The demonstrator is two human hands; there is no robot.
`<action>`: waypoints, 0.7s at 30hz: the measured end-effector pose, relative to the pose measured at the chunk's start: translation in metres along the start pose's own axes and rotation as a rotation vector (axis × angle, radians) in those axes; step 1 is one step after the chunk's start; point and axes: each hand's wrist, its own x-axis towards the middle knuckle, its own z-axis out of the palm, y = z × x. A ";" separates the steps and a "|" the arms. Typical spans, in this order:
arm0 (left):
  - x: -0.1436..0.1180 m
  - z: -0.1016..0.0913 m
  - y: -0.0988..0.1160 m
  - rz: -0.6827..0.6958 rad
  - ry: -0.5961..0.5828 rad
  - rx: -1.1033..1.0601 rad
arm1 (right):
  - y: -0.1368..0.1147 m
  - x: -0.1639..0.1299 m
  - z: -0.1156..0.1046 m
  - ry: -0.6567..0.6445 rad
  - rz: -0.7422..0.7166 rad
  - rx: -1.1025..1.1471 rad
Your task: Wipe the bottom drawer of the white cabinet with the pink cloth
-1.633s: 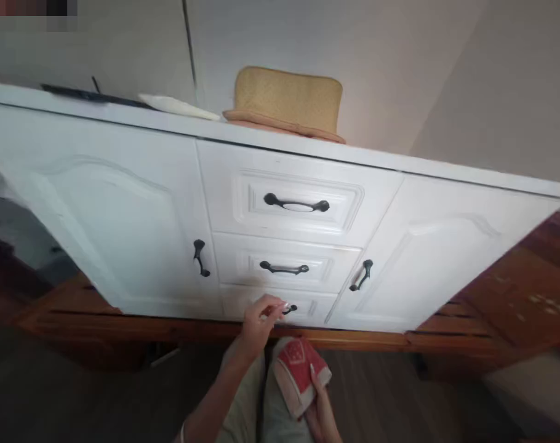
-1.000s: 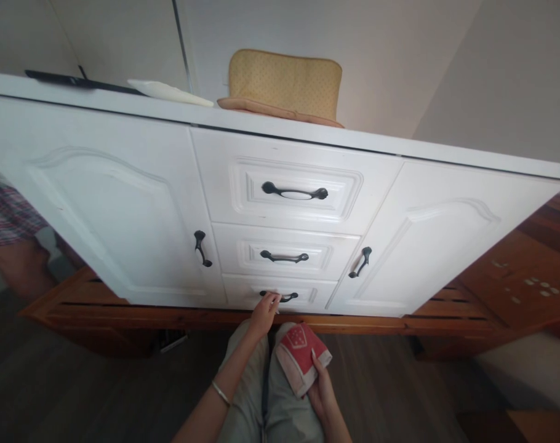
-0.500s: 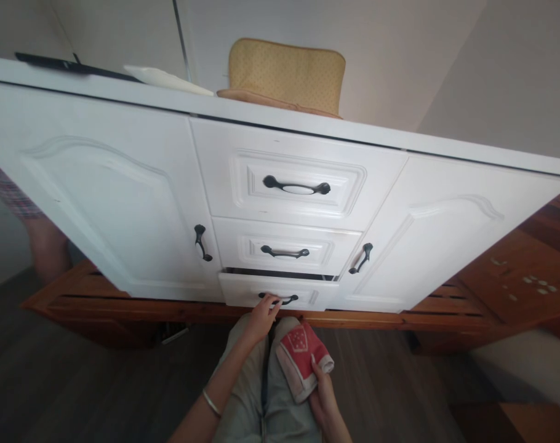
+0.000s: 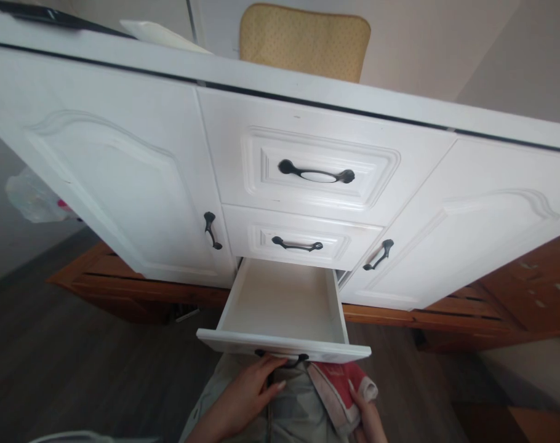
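Note:
The bottom drawer (image 4: 284, 298) of a white cabinet is pulled well out, and its pale inside shows nothing lying in it. My left hand (image 4: 250, 391) is at the drawer's front, its fingers hooked on the dark handle (image 4: 303, 357) and its thumb below. A folded red cloth with a pale border (image 4: 338, 384) is gripped in my right hand (image 4: 370, 418), over my lap. Part of the cloth is hidden under the drawer front's right end.
Above are two closed drawers with dark handles (image 4: 316, 175), between two closed cabinet doors (image 4: 109, 191). A yellow dotted pad (image 4: 303, 40) stands on the cabinet top, near a dark flat object (image 4: 53, 15). Brown wooden furniture (image 4: 123, 301) runs below. A plastic bag (image 4: 37, 197) is at the left.
The bottom drawer has come from slightly ajar to far out towards me, my left hand moving with it. The cloth stays in my right hand. A forearm at the left has gone from view.

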 end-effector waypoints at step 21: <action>0.023 -0.004 -0.107 -0.192 -0.825 -0.658 | -0.237 -0.069 0.213 -0.843 -0.630 -0.830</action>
